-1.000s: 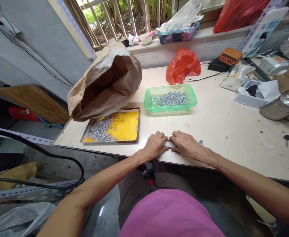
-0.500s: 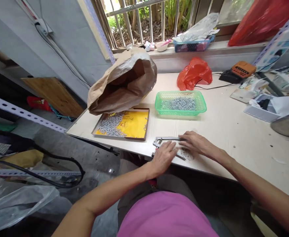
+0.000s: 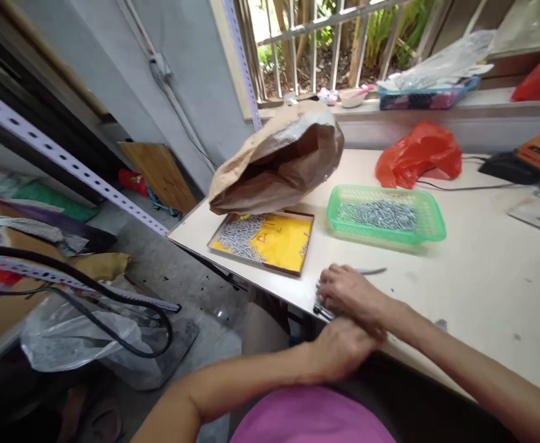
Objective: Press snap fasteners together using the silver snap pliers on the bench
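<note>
A metal hand tool with two long handles lies at the table's front edge, mostly covered by my hands; one grey handle (image 3: 372, 271) sticks out past my right hand. Curled over the tool's head end is my right hand (image 3: 350, 295), its fingers bent and slightly blurred. My left hand (image 3: 344, 348) is closed below it, at the edge, touching the right wrist area; what is in its fingers is hidden. Left of them stands a shallow tray (image 3: 303, 264) with a yellow bottom and many small metal pins (image 3: 242, 239). Behind is a green basket (image 3: 431, 227) holding more pins (image 3: 385, 215).
A large open brown paper bag (image 3: 279, 166) leans over the tray's back edge. Further back lie a red plastic bag (image 3: 417, 154) and an orange-black battery charger (image 3: 528, 160) with its cable. A blue basket (image 3: 424, 98) stands on the window sill.
My view has swung left, so things appear further right. My right hand has gone from the handles to the tool's head. My left hand has drawn back to the table edge and closed.
</note>
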Demonstrator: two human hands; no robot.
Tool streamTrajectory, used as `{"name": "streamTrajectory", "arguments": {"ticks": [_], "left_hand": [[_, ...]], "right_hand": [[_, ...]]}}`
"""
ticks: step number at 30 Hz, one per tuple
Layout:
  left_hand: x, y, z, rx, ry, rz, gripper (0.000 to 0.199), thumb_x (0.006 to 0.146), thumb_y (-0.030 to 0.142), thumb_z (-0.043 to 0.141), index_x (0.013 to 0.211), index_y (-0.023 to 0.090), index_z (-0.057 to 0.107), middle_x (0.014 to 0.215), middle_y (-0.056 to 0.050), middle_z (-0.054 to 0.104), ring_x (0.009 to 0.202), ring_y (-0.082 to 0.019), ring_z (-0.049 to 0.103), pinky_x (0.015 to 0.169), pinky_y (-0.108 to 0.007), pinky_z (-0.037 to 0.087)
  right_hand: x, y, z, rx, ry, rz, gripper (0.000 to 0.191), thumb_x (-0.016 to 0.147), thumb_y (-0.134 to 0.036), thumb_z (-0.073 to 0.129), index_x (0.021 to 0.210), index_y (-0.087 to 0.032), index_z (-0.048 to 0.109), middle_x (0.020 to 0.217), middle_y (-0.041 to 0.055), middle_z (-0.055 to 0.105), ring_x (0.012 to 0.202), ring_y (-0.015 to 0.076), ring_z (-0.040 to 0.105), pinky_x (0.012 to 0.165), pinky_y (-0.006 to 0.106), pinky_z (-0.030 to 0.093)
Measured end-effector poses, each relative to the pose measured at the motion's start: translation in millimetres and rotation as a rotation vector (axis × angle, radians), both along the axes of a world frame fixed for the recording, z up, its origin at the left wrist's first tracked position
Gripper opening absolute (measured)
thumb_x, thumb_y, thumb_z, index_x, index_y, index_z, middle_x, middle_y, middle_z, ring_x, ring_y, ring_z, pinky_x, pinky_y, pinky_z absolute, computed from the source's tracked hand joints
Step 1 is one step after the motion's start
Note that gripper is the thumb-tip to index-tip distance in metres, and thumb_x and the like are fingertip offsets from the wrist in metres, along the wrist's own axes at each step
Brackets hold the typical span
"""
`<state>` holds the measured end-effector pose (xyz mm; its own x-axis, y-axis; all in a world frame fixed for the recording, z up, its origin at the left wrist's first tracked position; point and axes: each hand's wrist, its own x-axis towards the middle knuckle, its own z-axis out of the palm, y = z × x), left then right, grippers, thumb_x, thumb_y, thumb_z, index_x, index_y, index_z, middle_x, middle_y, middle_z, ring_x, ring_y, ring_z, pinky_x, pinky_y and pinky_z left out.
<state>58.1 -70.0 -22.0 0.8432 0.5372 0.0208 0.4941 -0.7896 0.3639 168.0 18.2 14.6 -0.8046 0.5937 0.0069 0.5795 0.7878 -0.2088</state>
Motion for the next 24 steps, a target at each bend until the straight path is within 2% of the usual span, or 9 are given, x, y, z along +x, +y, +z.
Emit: {"name": "streamTrajectory", "arguments": {"ticks": [2, 4, 6, 9, 10, 13, 16, 19, 24], "left_hand": [[-17, -13, 2.7, 0.041, -0.157, -0.103, 0.028, 0.093, 0.022, 0.038, 0.105, 0.026, 0.063, 0.102, -0.006, 0.068, 0.100, -0.016, 0.061, 0.095, -0.028, 0.050], [-42, -15, 9.2, 0.096, -0.238, -0.070, 0.026, 0.091, 0.027, 0.043, 0.107, 0.028, 0.063, 0.095, -0.004, 0.069, 0.092, -0.016, 0.063, 0.088, -0.028, 0.053], [-76, -2, 21.1, 0.160, -0.224, 0.148, 0.028, 0.091, 0.028, 0.043, 0.111, 0.027, 0.062, 0.093, -0.005, 0.070, 0.090, -0.017, 0.062, 0.085, -0.030, 0.054], [-132, 45, 42.3, 0.283, -0.108, 0.694, 0.031, 0.094, 0.023, 0.037, 0.107, 0.019, 0.066, 0.089, -0.007, 0.068, 0.087, -0.020, 0.058, 0.085, -0.039, 0.051], [-150, 63, 47.4, 0.309, -0.068, 0.828, 0.031, 0.094, 0.023, 0.039, 0.104, 0.017, 0.067, 0.090, -0.008, 0.068, 0.087, -0.021, 0.057, 0.086, -0.040, 0.049], [-185, 109, 50.3, 0.299, 0.037, 1.028, 0.025, 0.092, 0.024, 0.047, 0.097, 0.015, 0.069, 0.091, -0.008, 0.066, 0.091, -0.023, 0.055, 0.082, -0.039, 0.047], [-190, 125, 41.8, 0.277, 0.019, 0.937, 0.023, 0.091, 0.027, 0.049, 0.095, 0.017, 0.070, 0.091, -0.007, 0.066, 0.091, -0.021, 0.054, 0.084, -0.035, 0.045], [-181, 120, 36.9, 0.283, -0.061, 0.810, 0.023, 0.091, 0.029, 0.050, 0.096, 0.019, 0.070, 0.093, -0.006, 0.066, 0.092, -0.020, 0.053, 0.087, -0.034, 0.043], [-186, 121, 30.8, 0.267, -0.066, 0.817, 0.022, 0.090, 0.029, 0.052, 0.095, 0.019, 0.071, 0.092, -0.006, 0.067, 0.091, -0.021, 0.053, 0.086, -0.034, 0.043]], "right_hand": [[-15, -4, -10.0, 0.013, -0.042, 0.071, 0.014, 0.084, -0.024, 0.056, 0.074, -0.025, 0.066, 0.086, 0.0053, 0.063, 0.087, 0.0226, 0.052, 0.071, 0.037, 0.036], [-21, -4, -22.5, 0.068, -0.059, 0.101, 0.015, 0.082, -0.022, 0.058, 0.069, -0.023, 0.064, 0.082, 0.0046, 0.062, 0.085, 0.0215, 0.051, 0.069, 0.036, 0.034], [-21, -2, -33.6, 0.138, -0.036, 0.131, 0.014, 0.081, -0.018, 0.059, 0.068, -0.022, 0.062, 0.080, 0.0045, 0.060, 0.084, 0.0211, 0.050, 0.069, 0.036, 0.033], [-17, -1, -43.0, 0.183, 0.008, 0.172, 0.013, 0.080, -0.015, 0.058, 0.069, -0.022, 0.061, 0.080, 0.0042, 0.057, 0.082, 0.0206, 0.049, 0.069, 0.036, 0.032], [-16, -2, -43.6, 0.173, 0.019, 0.175, 0.013, 0.080, -0.015, 0.058, 0.070, -0.022, 0.060, 0.081, 0.0040, 0.057, 0.082, 0.0205, 0.048, 0.069, 0.036, 0.031], [-12, -2, -37.3, 0.057, 0.039, 0.155, 0.017, 0.087, -0.019, 0.052, 0.073, -0.022, 0.061, 0.084, 0.0039, 0.057, 0.082, 0.0196, 0.048, 0.068, 0.034, 0.031], [-6, 2, -23.5, -0.111, 0.038, 0.113, 0.025, 0.093, -0.024, 0.044, 0.078, -0.022, 0.063, 0.091, 0.0050, 0.058, 0.083, 0.0178, 0.048, 0.069, 0.032, 0.031], [2, 6, -11.5, -0.188, 0.000, 0.048, 0.024, 0.093, -0.025, 0.045, 0.081, -0.022, 0.066, 0.097, 0.0056, 0.058, 0.086, 0.0174, 0.048, 0.072, 0.032, 0.031], [6, 4, -7.3, -0.078, -0.067, 0.065, 0.020, 0.091, -0.023, 0.047, 0.085, -0.023, 0.066, 0.099, 0.0060, 0.058, 0.089, 0.0190, 0.047, 0.073, 0.032, 0.030]]}}
